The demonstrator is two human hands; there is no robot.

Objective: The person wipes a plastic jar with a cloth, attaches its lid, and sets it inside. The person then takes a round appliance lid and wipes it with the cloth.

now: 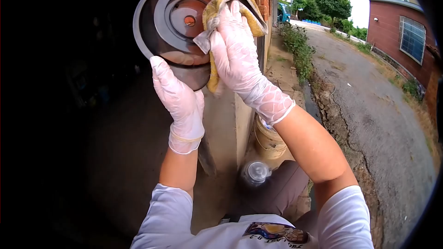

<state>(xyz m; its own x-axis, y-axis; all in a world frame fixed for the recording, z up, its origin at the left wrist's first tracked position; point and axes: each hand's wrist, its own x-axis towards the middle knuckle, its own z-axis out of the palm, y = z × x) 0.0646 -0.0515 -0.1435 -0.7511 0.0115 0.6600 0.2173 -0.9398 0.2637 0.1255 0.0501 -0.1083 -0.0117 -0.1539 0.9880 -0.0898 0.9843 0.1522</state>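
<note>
A round, glossy dark part (177, 41) with stepped rings and a small hole in its middle is raised in front of me; I cannot make out its exact kind. My left hand (177, 94), in a thin whitish glove, grips its lower edge, thumb in front and the other fingers mostly hidden behind. My right hand (235, 48), gloved too, presses a yellow cloth (214, 11) against the part's right side. The cloth is bunched under the fingers, with a grey label-like flap hanging from it.
Below my right forearm stands a dirty bucket (270, 140). A clear plastic container (256, 172) is near my leg. To the right run weeds (297, 48), a cracked road edge and paved lane (364, 110), with a red building (399, 30) beyond. Deep shadow fills the left.
</note>
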